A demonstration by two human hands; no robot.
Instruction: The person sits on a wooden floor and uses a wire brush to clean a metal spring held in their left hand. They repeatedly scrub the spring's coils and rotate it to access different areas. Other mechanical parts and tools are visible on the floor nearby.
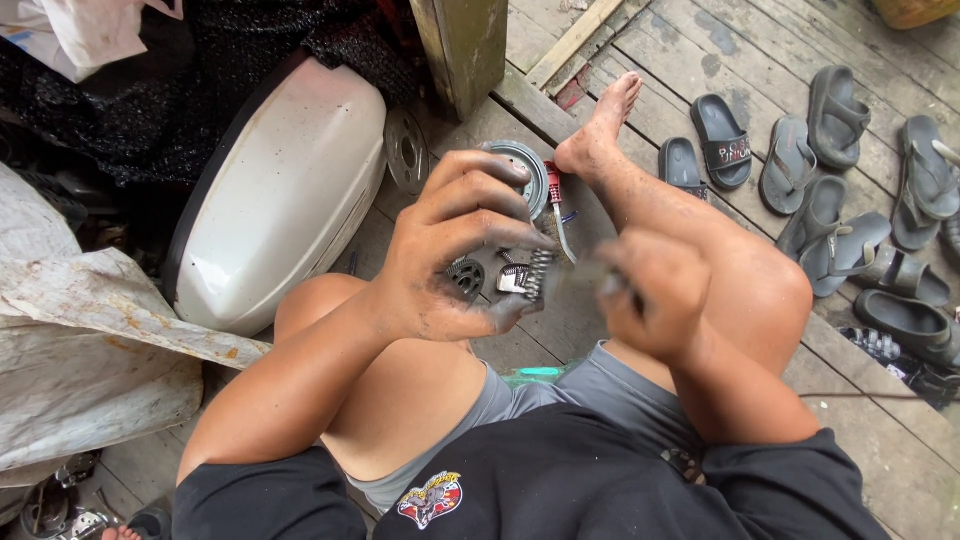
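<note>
My left hand (pixel 455 245), black with grease, grips a small metal engine part (pixel 500 275) that has a round gear face and a coiled spring (pixel 540 272) on its right side. My right hand (pixel 650 295) is blurred with motion just right of the spring, fingers closed around a thin dark tool that I cannot make out clearly. Both hands hover above my bare knees as I sit on a wooden plank floor (pixel 720 40).
A white scooter body panel (pixel 285 190) lies to the left. A round metal disc (pixel 525 170) and a red-handled tool (pixel 555 195) rest on the planks by my foot (pixel 600 125). Several grey sandals (pixel 830 190) lie at right. A wooden post (pixel 465 45) stands behind.
</note>
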